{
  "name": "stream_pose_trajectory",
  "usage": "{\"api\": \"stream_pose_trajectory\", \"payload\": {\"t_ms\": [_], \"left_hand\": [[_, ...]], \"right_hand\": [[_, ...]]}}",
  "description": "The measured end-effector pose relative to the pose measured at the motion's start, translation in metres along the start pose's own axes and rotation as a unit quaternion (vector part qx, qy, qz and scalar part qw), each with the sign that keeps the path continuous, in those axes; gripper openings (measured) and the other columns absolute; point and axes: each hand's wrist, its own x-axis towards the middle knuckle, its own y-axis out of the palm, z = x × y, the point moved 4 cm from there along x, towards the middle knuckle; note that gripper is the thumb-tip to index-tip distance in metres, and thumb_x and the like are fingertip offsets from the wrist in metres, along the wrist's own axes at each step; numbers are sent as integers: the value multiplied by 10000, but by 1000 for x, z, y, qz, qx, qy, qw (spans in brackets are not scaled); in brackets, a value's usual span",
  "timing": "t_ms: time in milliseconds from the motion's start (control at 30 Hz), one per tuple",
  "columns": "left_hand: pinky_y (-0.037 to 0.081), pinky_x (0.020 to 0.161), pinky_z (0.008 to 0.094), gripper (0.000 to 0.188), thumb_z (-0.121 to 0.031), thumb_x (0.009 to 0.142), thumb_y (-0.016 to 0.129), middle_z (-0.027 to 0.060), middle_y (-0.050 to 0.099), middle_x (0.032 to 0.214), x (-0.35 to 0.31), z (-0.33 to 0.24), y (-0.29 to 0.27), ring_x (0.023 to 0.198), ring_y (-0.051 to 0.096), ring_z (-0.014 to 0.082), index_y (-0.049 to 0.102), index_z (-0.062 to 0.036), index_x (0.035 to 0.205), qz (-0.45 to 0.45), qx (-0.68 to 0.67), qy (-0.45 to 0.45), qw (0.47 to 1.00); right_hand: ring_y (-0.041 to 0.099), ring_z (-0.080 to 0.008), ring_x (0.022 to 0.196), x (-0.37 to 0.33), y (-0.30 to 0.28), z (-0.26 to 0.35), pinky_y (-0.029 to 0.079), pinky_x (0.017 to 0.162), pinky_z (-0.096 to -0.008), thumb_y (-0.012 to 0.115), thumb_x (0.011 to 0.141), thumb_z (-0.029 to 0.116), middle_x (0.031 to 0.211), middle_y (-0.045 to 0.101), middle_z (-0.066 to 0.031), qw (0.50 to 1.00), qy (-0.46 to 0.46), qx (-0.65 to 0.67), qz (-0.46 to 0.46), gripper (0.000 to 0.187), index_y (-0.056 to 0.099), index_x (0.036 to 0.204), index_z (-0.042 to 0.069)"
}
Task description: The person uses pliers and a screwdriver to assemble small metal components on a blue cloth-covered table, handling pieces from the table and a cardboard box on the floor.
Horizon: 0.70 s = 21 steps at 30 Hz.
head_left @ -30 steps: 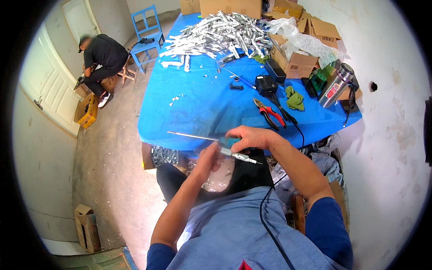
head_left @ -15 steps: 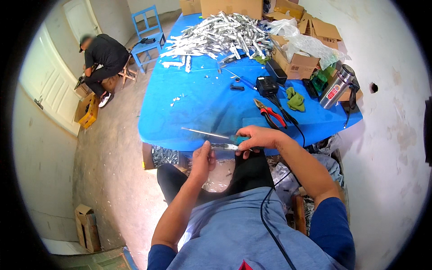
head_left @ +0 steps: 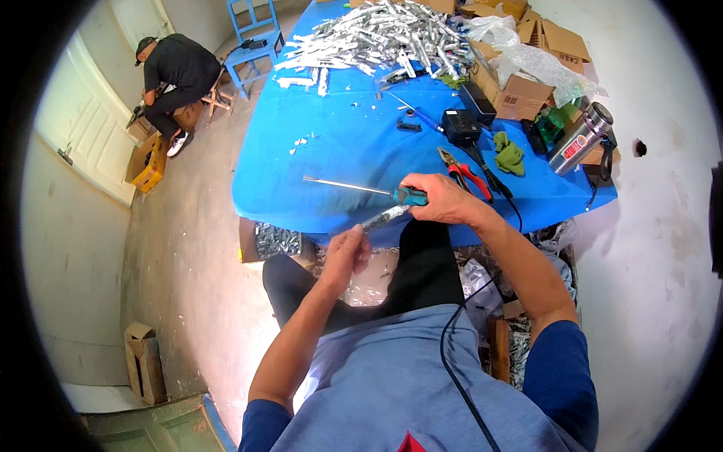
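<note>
My right hand [head_left: 440, 197] is closed around the teal handle of a screwdriver [head_left: 410, 196]; its long thin shaft points left over the table's near edge. In my left hand [head_left: 347, 252] is one end of a narrow white-and-grey stick-like piece [head_left: 384, 218], slanting up toward my right hand. Its far end lies just under the screwdriver handle; I cannot tell whether my right fingers touch it. A large heap of similar silvery white pieces [head_left: 384, 38] covers the far part of the blue table [head_left: 279, 188].
Red-handled pliers [head_left: 465, 175], a black power adapter [head_left: 461, 126], a green cloth [head_left: 508, 154] and a steel flask [head_left: 581, 139] stand or lie at right. Cardboard boxes [head_left: 520, 96] are behind. A box of small metal parts [head_left: 277, 241] sits below the table edge. A person [head_left: 181, 71] sits far left.
My right hand has risen slightly with the screwdriver, showing more of its handle. The piece in my left hand has tilted from nearly level to slanting up rightward. The view has shifted a little.
</note>
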Motion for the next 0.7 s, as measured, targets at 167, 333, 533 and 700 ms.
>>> {"api": "stream_pose_trajectory", "payload": {"t_ms": [167,333,533,700], "left_hand": [[287,430,232,475,-452,1010,417,13,459,642,0,4,-6,487,387,88,511,-71,742,31,52,-22,998],[285,434,230,511,-476,1013,393,-3,444,608,4,-7,-13,484,393,79,521,-60,746,31,109,-6,994],[304,449,228,480,-445,1015,408,-9,457,600,16,-19,-17,494,414,72,534,-55,764,35,136,4,990],[303,469,231,366,-370,980,520,-37,456,646,21,-30,-15,541,411,49,551,-57,792,31,112,-22,993]], "right_hand": [[610,-363,941,19,-2,-5,487,809,-407,642,721,197,999,636,-188,997,33,-10,70,378,610,1071,55],[613,-290,945,40,-9,1,475,846,-358,654,740,206,1006,636,-171,990,38,82,105,376,610,1062,16],[565,-167,876,59,-3,-21,464,798,-293,705,763,187,932,614,-83,990,53,123,52,388,600,1094,15],[566,-150,899,64,5,-38,467,812,-295,724,762,201,971,621,-76,983,76,160,55,423,597,1122,20]]}}
